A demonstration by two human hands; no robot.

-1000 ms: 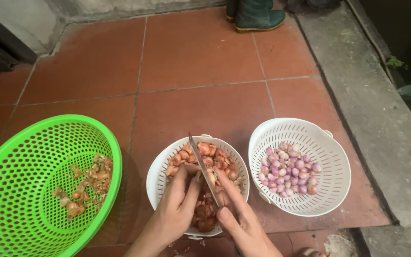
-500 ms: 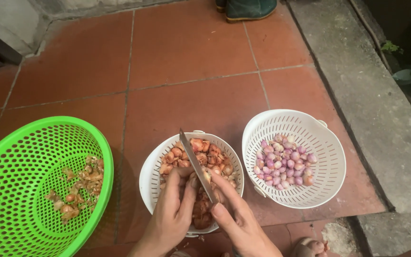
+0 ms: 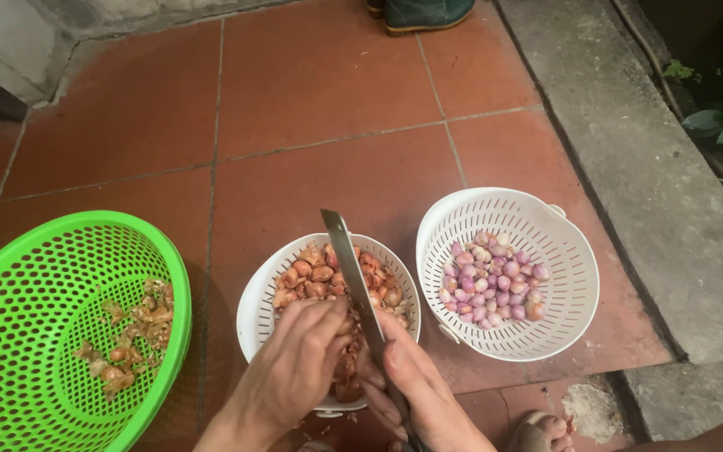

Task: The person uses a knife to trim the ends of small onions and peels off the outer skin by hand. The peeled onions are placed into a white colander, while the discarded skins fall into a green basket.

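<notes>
Both hands come in from six o'clock and meet over the middle white colander (image 3: 263, 293). The left hand (image 3: 299, 368) arches knuckles-up, its fingers (image 3: 328, 322) curled tightly around a small shallot, which is almost wholly hidden beneath them. The right hand (image 3: 416, 377) lies palm-in beside it, touching it at the fingertips, thumb pressed along the handle end of a knife (image 3: 349, 272); its fingers are wrapped closed around the handle, most of which is out of sight. The knife's narrow, dull-grey metal blade slants up towards eleven o'clock, its tip standing clear above the unpeeled shallots (image 3: 315, 272).

Those shallots are papery, brown-orange and knobbly, heaped in the round, slotted white plastic colander that sits on the floor directly under the hands. At three o'clock from it, just beside but not touching, sits a second white colander (image 3: 562, 251) of the same perforated plastic, holding smooth, glossy pink-purple peeled shallots (image 3: 491, 280). At nine o'clock lies a bright green plastic basket (image 3: 35, 276) with an open mesh weave, tilted, with dry brown skins (image 3: 131, 331) scattered on its inner wall.

The floor (image 3: 320, 92) is of matt terracotta tiles with pale grout (a rough concrete strip borders it at three o'clock). A dark green boot (image 3: 424, 12) shows at twelve o'clock, bare toes (image 3: 546, 431) at five.
</notes>
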